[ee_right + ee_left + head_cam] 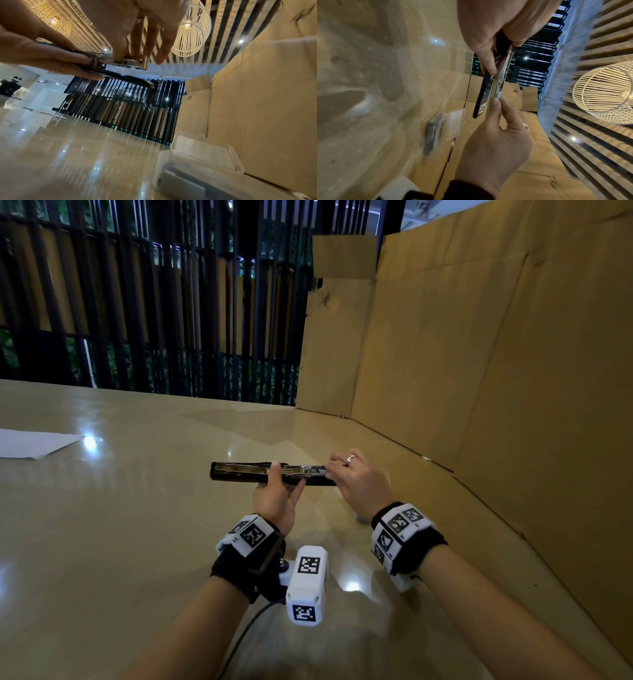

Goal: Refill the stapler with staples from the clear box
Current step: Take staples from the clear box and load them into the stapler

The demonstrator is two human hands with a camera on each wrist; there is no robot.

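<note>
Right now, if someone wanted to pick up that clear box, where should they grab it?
By the two long sides of the clear box's base, coming from above. Its lid stands open, hinged along one edge, so it would likely swing, and the base holding the staples lies flat on the table.

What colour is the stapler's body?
Black stapler, with a silvery metal track; head view shows it best.

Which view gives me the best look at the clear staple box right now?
The left wrist view: the clear box sits whole on the table, lid open, staples visible inside. The right wrist view shows it close but blurred and cut off. In the head view the hands hide it.
</note>
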